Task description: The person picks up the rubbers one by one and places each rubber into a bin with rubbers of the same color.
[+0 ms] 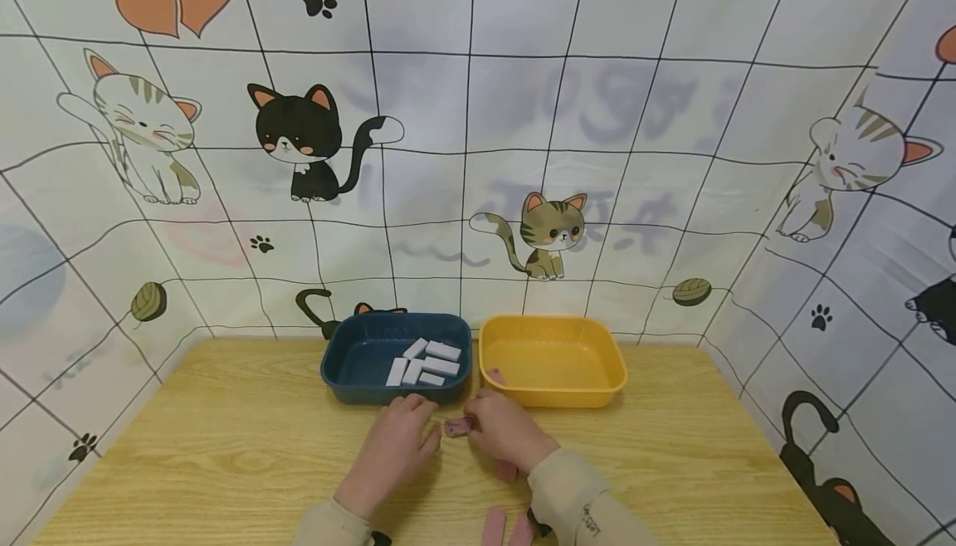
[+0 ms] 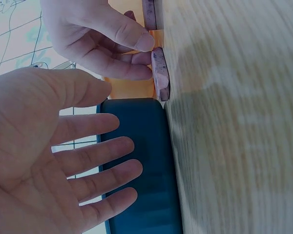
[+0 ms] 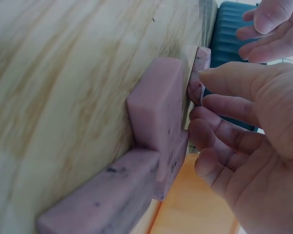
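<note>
My right hand (image 1: 511, 430) pinches one end of a smudged pink eraser (image 1: 459, 426) low over the wooden table, in front of the two bins. The same pink eraser (image 3: 199, 75) shows between thumb and forefinger in the right wrist view. To its left, my left hand (image 1: 396, 446) holds nothing; its fingers (image 2: 102, 156) are spread and nearly straight beside the blue bin (image 2: 141, 170). More pink erasers (image 3: 156, 102) lie on the table by the right wrist, partly hidden by the hand and sleeve in the head view.
The blue bin (image 1: 358, 392) holds several white blocks (image 1: 441, 366). Right beside it stands a yellow bin (image 1: 568, 397) with a pink piece (image 1: 496, 376) at its left end. Two pink erasers (image 1: 493, 527) lie at the table's near edge. A cat-print cloth (image 1: 426, 181) hangs behind.
</note>
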Demonstrator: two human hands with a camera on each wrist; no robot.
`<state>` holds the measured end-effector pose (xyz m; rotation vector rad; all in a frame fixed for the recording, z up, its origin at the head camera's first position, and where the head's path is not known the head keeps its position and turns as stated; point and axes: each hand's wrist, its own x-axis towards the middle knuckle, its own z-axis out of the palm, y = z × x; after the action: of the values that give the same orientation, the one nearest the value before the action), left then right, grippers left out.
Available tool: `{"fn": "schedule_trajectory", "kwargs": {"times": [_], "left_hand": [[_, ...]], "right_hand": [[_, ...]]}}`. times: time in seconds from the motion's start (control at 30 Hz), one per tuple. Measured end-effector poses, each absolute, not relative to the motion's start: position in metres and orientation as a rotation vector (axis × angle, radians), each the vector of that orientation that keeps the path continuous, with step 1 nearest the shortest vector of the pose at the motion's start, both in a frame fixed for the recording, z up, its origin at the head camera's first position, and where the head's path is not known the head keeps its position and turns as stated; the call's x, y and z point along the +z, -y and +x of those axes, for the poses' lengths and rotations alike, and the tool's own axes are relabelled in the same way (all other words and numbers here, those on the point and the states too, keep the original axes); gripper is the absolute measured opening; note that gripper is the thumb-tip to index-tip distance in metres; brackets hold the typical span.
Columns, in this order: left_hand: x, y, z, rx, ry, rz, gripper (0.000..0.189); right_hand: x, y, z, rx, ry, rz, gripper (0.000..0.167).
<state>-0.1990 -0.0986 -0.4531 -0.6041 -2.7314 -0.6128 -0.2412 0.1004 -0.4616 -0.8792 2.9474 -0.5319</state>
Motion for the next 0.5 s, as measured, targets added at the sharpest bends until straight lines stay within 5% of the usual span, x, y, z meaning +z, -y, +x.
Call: {"fn": "schedule_trajectory", "kwargs": {"times": [0.5], "left_hand": [[-0.4576, 0.0954, -0.1975, -0.572, 2.695, -0.632, 0.024]], "right_hand": [[-0.4619, -0.0969, -0.2390, -0.472, -2.986, -0.928, 0.019]]}}
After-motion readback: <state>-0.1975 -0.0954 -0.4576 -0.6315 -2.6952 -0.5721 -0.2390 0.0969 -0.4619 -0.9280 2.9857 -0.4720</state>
